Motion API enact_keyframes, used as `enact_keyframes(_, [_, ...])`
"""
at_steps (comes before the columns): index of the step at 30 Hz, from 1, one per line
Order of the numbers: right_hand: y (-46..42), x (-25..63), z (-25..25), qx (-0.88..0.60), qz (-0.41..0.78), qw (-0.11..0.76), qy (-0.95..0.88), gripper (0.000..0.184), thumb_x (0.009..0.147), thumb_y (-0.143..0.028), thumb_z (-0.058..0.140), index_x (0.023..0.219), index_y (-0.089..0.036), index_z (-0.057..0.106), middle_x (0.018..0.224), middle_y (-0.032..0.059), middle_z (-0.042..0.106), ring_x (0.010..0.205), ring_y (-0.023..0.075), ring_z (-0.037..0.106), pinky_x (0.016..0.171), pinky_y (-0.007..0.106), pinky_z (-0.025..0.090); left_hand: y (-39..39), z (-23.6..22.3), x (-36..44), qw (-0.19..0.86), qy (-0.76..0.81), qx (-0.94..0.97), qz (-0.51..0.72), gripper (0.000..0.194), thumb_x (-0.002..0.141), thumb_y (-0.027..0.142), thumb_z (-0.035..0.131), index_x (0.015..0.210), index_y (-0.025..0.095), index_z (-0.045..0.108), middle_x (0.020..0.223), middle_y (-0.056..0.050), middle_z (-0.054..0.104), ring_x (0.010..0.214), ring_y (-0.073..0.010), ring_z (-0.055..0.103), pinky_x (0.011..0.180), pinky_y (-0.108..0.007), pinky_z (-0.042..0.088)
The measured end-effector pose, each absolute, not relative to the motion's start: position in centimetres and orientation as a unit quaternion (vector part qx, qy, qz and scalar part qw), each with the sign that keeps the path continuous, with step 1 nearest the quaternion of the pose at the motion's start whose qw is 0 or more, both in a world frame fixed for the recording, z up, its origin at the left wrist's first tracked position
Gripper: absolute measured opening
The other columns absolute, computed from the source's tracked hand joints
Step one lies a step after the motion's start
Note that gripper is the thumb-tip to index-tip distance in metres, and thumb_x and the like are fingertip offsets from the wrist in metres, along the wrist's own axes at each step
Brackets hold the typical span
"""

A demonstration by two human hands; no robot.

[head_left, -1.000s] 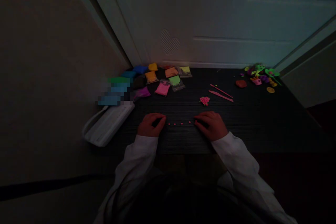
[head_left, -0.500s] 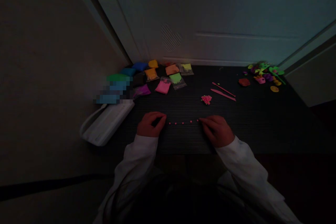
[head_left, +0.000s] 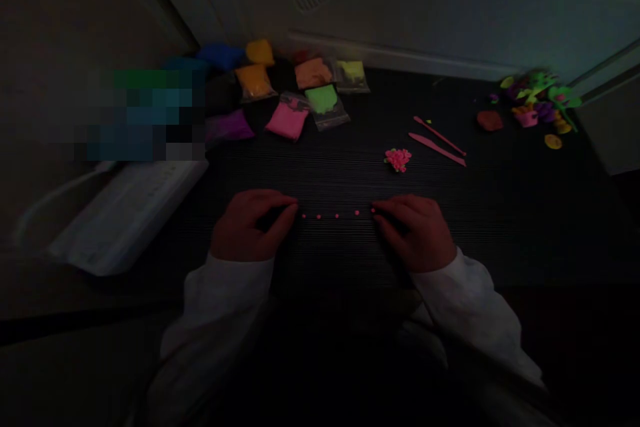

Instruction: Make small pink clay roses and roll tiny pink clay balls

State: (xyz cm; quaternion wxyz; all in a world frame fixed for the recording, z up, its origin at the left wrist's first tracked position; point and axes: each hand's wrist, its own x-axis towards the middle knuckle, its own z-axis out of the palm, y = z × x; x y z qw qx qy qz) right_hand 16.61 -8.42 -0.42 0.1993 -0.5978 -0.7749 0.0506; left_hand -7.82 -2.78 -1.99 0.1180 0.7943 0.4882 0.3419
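A row of several tiny pink clay balls [head_left: 337,216] lies on the dark table between my hands. At its left end, my left hand [head_left: 253,223] rests with thumb and forefinger pressed together. Anything in that pinch is too small or hidden to make out. My right hand [head_left: 417,230] is at the other end, its thumb and forefinger tips around the last pink clay ball [head_left: 373,210]. Beyond the right hand sits a pink clay flower cluster [head_left: 399,159] with bits of green at its edge. Two pink modelling tools [head_left: 437,149] lie behind it.
Bags of coloured clay, among them a pink one [head_left: 287,118] and an orange one [head_left: 255,82], lie at the back left. A white power strip [head_left: 130,213] with a cable is on the left. Finished clay pieces [head_left: 540,103] and a reddish lump [head_left: 489,121] stand back right.
The view has moved closer and tilted down, so things appear larger. My right thumb has come nearer the last ball. The left pinch and the row look unchanged.
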Motion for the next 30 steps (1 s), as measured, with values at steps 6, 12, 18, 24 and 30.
enact_keyframes(6, [-8.3,16.2,-0.1,-0.614,0.054,0.197,-0.763,0.02,0.081,-0.03,0.048,0.093,-0.016,0.055,0.087,0.0022,0.058,0.081,0.0158,0.054,0.075,0.039,0.04,-2.6,-1.6,-8.6,0.147,0.456,0.824,0.303,0.019,0.068,0.022,0.057,0.086,0.02,0.061,0.082,-0.002,0.063,0.077,-0.0155,0.057,0.074,-0.031,0.046])
enact_keyframes(12, [-8.2,16.1,-0.1,-0.619,0.045,0.201,-0.758,0.02,0.081,-0.032,0.047,0.09,-0.017,0.056,0.087,0.0024,0.058,0.081,0.0154,0.053,0.075,0.038,0.04,-2.5,-1.6,-8.8,0.169,0.448,0.828,0.293,0.018,0.068,0.025,0.056,0.086,0.023,0.061,0.081,0.0,0.063,0.076,-0.0157,0.058,0.073,-0.031,0.046])
enact_keyframes(18, [-8.2,16.4,-0.4,-0.613,0.05,0.19,-0.765,0.021,0.081,-0.033,0.046,0.09,-0.016,0.056,0.088,0.0029,0.057,0.082,0.0154,0.054,0.075,0.038,0.041,-3.0,-1.6,-7.9,0.154,0.489,0.791,0.334,0.015,0.07,0.029,0.055,0.081,0.022,0.062,0.079,-0.002,0.062,0.075,-0.0156,0.057,0.072,-0.031,0.046])
enact_keyframes(24, [-8.2,16.7,-0.9,-0.608,0.056,0.182,-0.771,0.021,0.082,-0.031,0.045,0.094,-0.016,0.054,0.096,0.0045,0.056,0.085,0.0161,0.053,0.076,0.039,0.041,-3.2,-1.5,-7.1,0.149,0.506,0.778,0.342,0.021,0.078,0.032,0.049,0.082,0.013,0.058,0.084,-0.004,0.06,0.08,-0.0143,0.055,0.073,-0.034,0.045])
enact_keyframes(30, [-7.8,16.8,-1.5,-0.605,0.061,0.185,-0.772,0.024,0.082,-0.03,0.046,0.1,-0.016,0.052,0.102,0.0056,0.054,0.088,0.0172,0.053,0.075,0.039,0.043,-3.0,-1.7,-7.1,0.153,0.515,0.778,0.326,0.022,0.081,0.03,0.045,0.091,0.013,0.054,0.093,-0.005,0.057,0.084,-0.0151,0.054,0.075,-0.036,0.045])
